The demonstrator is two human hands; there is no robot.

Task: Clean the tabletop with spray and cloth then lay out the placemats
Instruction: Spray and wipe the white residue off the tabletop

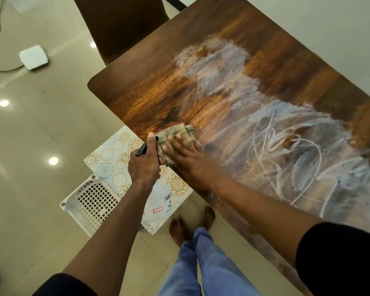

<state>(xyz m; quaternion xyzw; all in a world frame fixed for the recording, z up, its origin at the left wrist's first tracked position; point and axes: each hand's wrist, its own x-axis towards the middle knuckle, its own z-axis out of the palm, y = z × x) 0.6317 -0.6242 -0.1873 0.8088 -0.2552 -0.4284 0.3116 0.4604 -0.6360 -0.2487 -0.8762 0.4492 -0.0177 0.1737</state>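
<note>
The brown wooden tabletop (150,86) carries white foam smears and wet streaks (282,146) across its middle and right. My right hand (186,157) presses flat, fingers straight, on a greenish cloth (177,131) at the table's near left edge. My left hand (144,163) grips the black trigger head of a white spray bottle (161,201), held just off the table's edge beside the cloth. Patterned white-and-gold placemats (115,154) lie below the edge, resting on a white basket.
A white perforated plastic basket (90,201) stands on the tiled floor under the placemats. A brown chair (120,24) stands at the table's far end. A white box with a cable (33,57) lies on the floor at left. My bare feet (190,225) stand near the table.
</note>
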